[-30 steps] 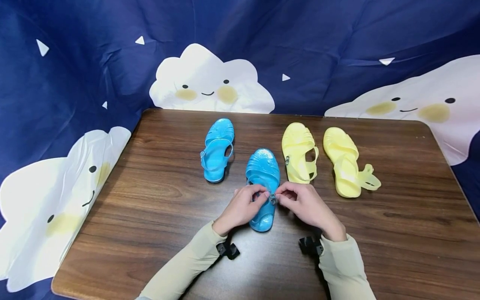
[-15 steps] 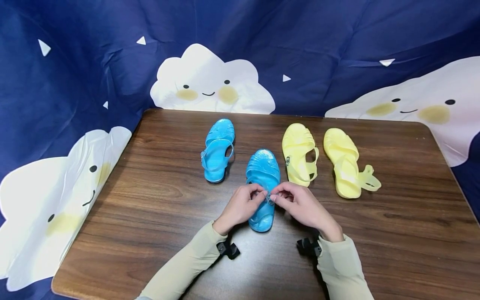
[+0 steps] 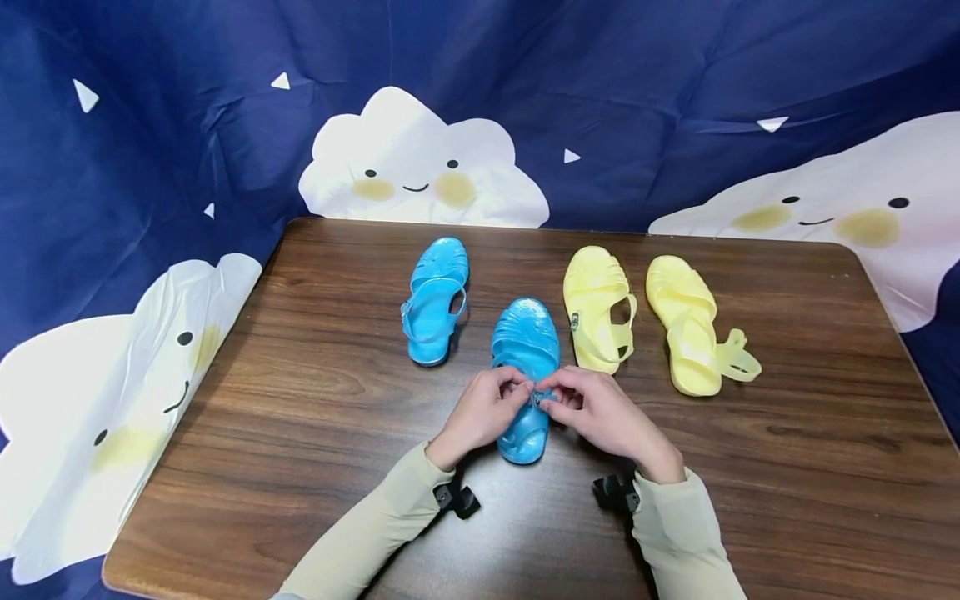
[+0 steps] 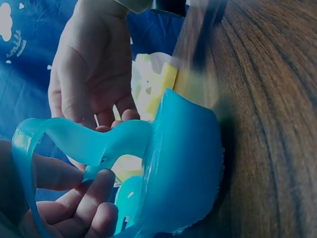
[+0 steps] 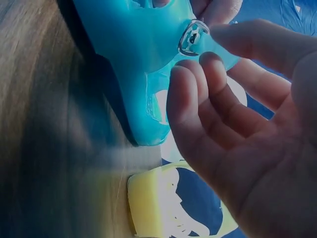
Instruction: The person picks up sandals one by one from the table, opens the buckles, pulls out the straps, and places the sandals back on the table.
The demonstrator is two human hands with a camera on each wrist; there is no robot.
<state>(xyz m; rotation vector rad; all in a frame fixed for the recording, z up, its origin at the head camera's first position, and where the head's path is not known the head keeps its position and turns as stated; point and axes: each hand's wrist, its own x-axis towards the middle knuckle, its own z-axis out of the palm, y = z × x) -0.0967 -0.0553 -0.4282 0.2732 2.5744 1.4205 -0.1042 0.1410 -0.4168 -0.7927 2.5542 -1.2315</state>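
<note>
The nearer blue sandal (image 3: 527,325) lies on the table, toe away from the person. Over its middle the left hand (image 3: 482,414) pinches the end of its strap between thumb and fingers, also seen in the left wrist view, where the strap (image 4: 74,139) arches up from the sole. From the right, the right hand (image 3: 606,412) pinches the strap beside the metal buckle. In the right wrist view the buckle (image 5: 192,37) shows at the thumb tip, with the fingertips (image 5: 184,82) below it. The fingertips of both hands nearly meet at the buckle.
A second blue sandal (image 3: 431,308) lies behind and to the left. Two yellow sandals lie to the right, one buckled (image 3: 592,283) and one with its strap loose (image 3: 693,354). A blue curtain (image 3: 600,75) with clouds hangs behind the wooden table (image 3: 315,417).
The right hand has shifted slightly left, bringing the buckle closer to the left fingertips. The left hand has barely moved, and the other sandals have stayed in place.
</note>
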